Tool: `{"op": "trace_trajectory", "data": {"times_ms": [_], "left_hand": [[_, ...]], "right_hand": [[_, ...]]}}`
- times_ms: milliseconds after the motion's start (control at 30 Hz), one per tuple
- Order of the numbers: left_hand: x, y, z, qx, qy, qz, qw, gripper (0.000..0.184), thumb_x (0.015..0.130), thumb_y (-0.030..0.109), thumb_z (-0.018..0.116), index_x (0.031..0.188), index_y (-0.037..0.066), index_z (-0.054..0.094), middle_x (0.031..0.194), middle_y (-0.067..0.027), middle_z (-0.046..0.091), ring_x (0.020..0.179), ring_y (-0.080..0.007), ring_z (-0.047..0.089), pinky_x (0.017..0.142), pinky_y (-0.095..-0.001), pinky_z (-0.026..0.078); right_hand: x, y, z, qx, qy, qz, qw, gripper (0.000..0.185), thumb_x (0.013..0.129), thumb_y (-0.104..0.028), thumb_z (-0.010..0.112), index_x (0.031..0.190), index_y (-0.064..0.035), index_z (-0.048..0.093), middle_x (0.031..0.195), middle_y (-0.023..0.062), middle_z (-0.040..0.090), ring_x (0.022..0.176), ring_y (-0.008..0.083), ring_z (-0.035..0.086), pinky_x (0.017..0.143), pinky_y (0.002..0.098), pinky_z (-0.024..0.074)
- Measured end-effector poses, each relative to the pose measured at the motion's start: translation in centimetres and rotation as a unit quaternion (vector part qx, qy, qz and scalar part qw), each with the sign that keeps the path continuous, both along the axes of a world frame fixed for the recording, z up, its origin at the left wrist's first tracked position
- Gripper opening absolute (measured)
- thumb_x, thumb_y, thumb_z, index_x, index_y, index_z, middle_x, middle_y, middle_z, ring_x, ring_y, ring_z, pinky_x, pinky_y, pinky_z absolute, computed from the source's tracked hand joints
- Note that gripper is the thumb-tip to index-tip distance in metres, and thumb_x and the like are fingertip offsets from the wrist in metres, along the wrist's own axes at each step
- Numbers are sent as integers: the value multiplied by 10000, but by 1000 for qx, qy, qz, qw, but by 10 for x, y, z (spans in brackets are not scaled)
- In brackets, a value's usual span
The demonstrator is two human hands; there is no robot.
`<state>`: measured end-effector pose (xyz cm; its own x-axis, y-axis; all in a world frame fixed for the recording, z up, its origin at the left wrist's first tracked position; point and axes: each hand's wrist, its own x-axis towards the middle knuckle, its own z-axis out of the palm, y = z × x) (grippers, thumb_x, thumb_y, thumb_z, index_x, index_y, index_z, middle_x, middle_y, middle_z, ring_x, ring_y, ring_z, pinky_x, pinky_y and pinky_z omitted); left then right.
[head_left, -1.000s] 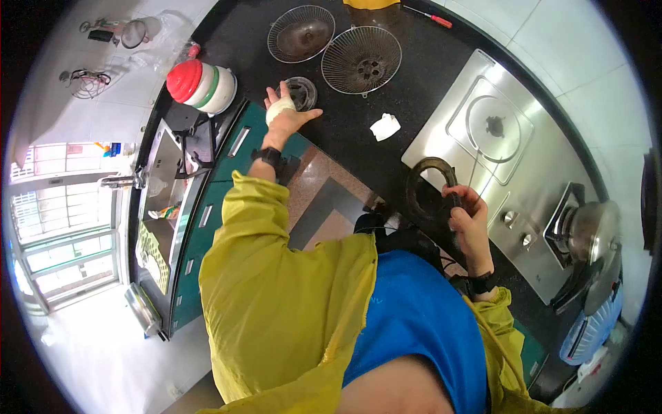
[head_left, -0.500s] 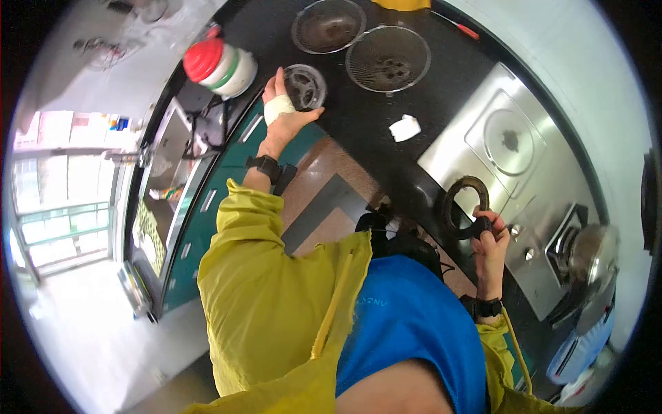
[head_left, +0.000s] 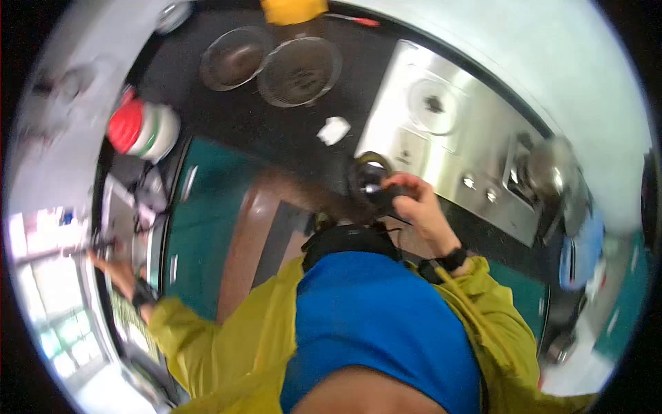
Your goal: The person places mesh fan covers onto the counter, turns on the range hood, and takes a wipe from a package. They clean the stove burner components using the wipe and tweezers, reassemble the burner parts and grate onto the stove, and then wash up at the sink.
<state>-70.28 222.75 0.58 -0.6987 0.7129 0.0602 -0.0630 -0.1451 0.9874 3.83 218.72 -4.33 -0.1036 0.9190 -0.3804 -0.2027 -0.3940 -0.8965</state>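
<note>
My left hand (head_left: pixel 116 270) reaches out to the far left, at the metal faucet (head_left: pixel 93 248) by the sink. Motion smears its fingers, so their grip cannot be made out. Near the front edge of the black counter, my right hand (head_left: pixel 422 207) is closed on a dark ring-shaped piece (head_left: pixel 358 178). Two round wire baskets, one on the left (head_left: pixel 238 58) and one on the right (head_left: pixel 300 72), lie on the counter. A crumpled white piece (head_left: pixel 334 130) is in front of them.
A steel stove (head_left: pixel 393 103) spans the right side, with a pot (head_left: pixel 552 165) on its far burner. A red-lidded container (head_left: pixel 148 131) stands at the left. At the back are a yellow object (head_left: pixel 293 10) and a red-handled tool (head_left: pixel 362 21). Green cabinets (head_left: pixel 207 228) line the front.
My left hand has left the round clear-looking disc on the counter and swung left to the faucet. That disc no longer shows there. The view has turned; my right hand still holds the ring.
</note>
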Motion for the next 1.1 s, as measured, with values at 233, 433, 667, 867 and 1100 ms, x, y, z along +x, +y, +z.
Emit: {"op": "trace_trajectory", "data": {"times_ms": [233, 433, 667, 867, 1100], "left_hand": [[260, 94, -24, -94, 255, -305, 913, 924, 806, 336, 759, 1573, 135, 284, 1419, -150, 473, 1206, -248, 520, 962, -388, 471], [581, 152, -37, 109, 469, -537, 693, 1160, 566, 268, 928, 1493, -32, 299, 1412, -247, 468, 1337, -392, 450, 1147, -443, 363], [768, 190, -101, 158, 535, -562, 611, 1229, 577, 411, 903, 1533, 4, 245, 1402, -299, 410, 1289, -460, 434, 1116, -518, 374], [812, 208, -118, 106, 588, -571, 563, 1231, 559, 404, 902, 1528, -4, 263, 1401, -292, 442, 1287, -453, 462, 1104, -501, 401], [830, 217, -112, 89, 617, -586, 518, 1242, 577, 416, 910, 1549, 18, 247, 1425, -298, 419, 1313, -451, 430, 1126, -489, 395]], "right_hand": [[9, -31, 8, 52, 34, -110, 992, 349, 837, -82, 750, 1165, -9, 655, 1083, 12, 659, 891, 67, 609, 791, 223, 502], [61, -73, 2, 39, 12, -186, 982, 364, 815, -57, 759, 1160, -6, 655, 1055, -2, 647, 845, 42, 603, 734, 206, 491], [119, -107, -3, 31, -30, -218, 975, 312, 745, -72, 793, 1042, -34, 704, 1013, -56, 581, 699, 14, 463, 630, 187, 357], [157, -109, -15, 9, -21, -230, 973, 379, 693, -78, 783, 1054, -6, 691, 1151, 7, 615, 716, 6, 506, 650, 179, 408], [184, -101, -36, 26, 12, -192, 981, 389, 697, -86, 834, 1070, -67, 725, 1148, -19, 552, 725, 13, 479, 642, 189, 380]]}}
